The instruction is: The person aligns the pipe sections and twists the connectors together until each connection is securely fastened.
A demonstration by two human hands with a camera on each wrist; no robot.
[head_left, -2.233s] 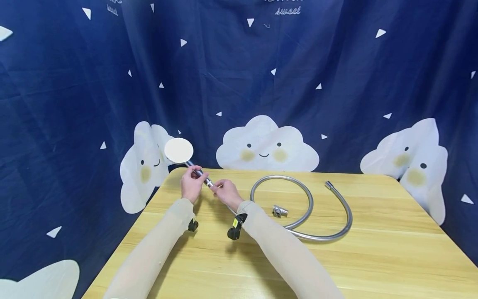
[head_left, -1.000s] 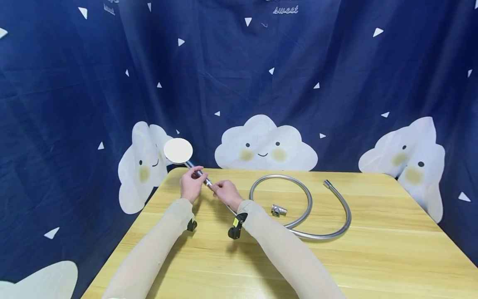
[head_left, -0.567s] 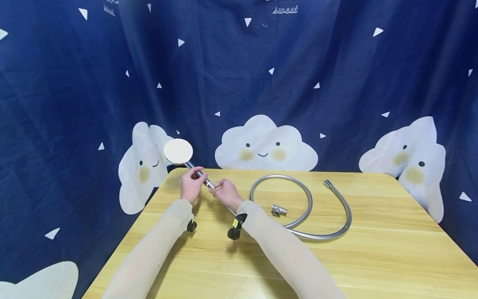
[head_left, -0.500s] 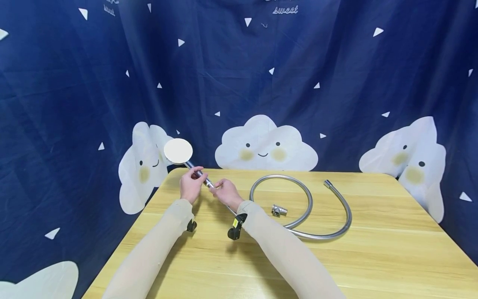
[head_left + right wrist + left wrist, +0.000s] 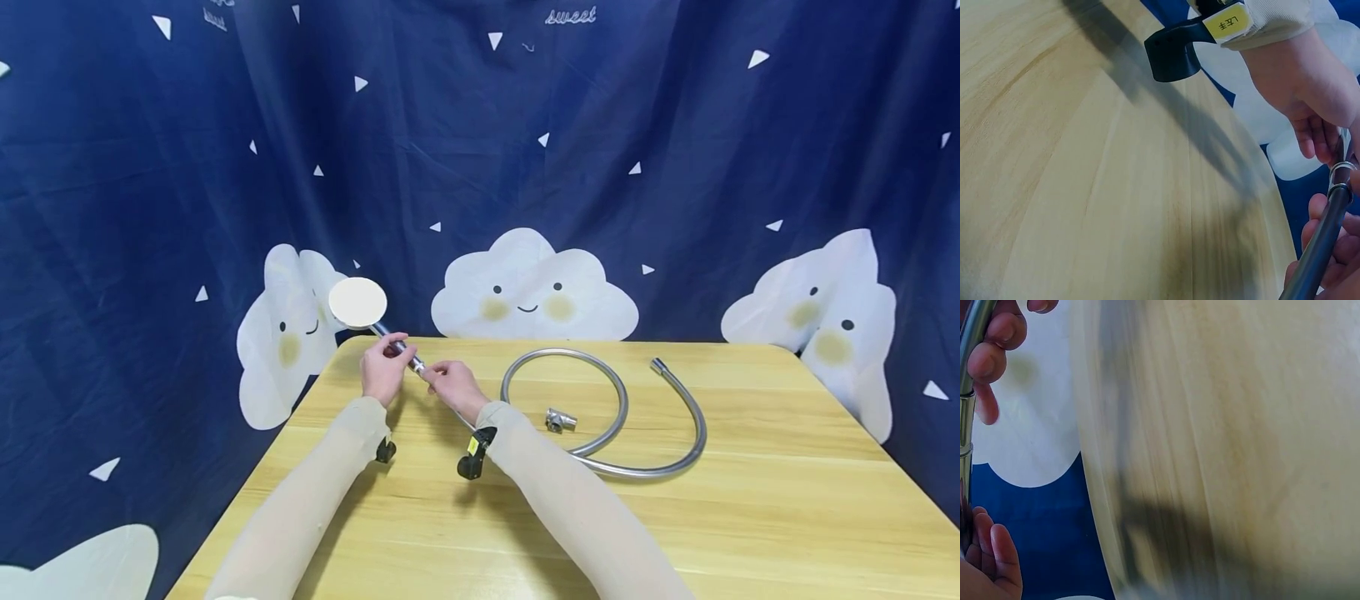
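Note:
A hand shower (image 5: 357, 302) with a round white face is held up over the table's far left corner. My left hand (image 5: 384, 371) grips its handle partway down, thumb and fingers on either side. My right hand (image 5: 456, 388) pinches the grey shower hose (image 5: 652, 472) at the handle's lower end. Between the hands, shiny metal rings (image 5: 1339, 176) show in the right wrist view where hose and handle meet in line. The left wrist view has the right hand's fingers (image 5: 1007, 331) on the grey tube, with the left hand (image 5: 994, 562) below.
The rest of the hose loops over the wooden table (image 5: 787, 517), its free end nut (image 5: 658, 367) at the back right. Inside the loop lies a small chrome valve fitting (image 5: 560, 421). A dark blue curtain (image 5: 480, 150) with clouds hangs behind the table.
The right fingers shift slightly back and forth at the hose joint. Left hand and hand shower stay nearly in place; the head view tilts a little.

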